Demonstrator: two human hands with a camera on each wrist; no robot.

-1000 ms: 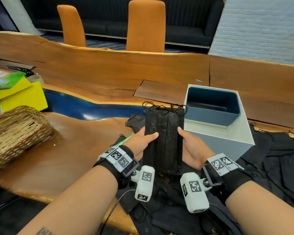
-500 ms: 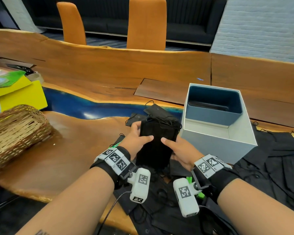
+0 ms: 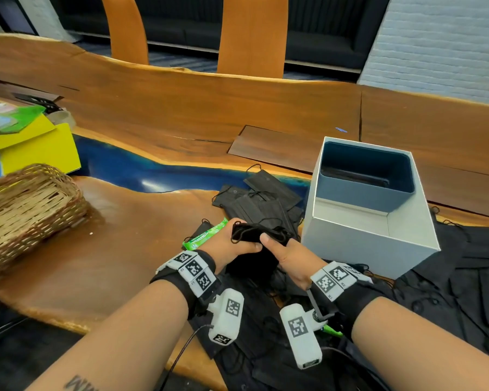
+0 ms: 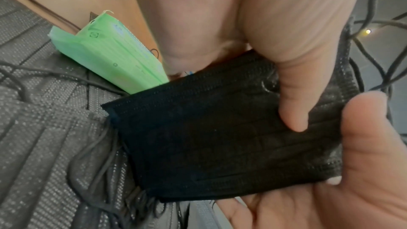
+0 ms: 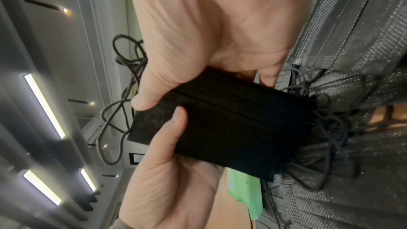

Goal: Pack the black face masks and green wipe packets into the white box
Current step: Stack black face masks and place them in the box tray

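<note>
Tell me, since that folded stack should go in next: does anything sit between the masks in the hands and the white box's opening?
Nothing visible does. Both hands, left hand and right hand, grip the folded black masks just left of the white box, whose top is open; loose masks lie flat beside it.

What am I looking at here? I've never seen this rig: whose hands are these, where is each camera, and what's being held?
No machine here: a person works bare-handed, with cameras strapped to head and wrists. The head view looks down on a wooden table. The left hand and right hand together grip a folded stack of black masks; each wrist view shows that stack close up from its own side. More masks lie loose beside the open white box, a green wipe packet sits by the left hand, and a wicker basket stands far left.
</note>
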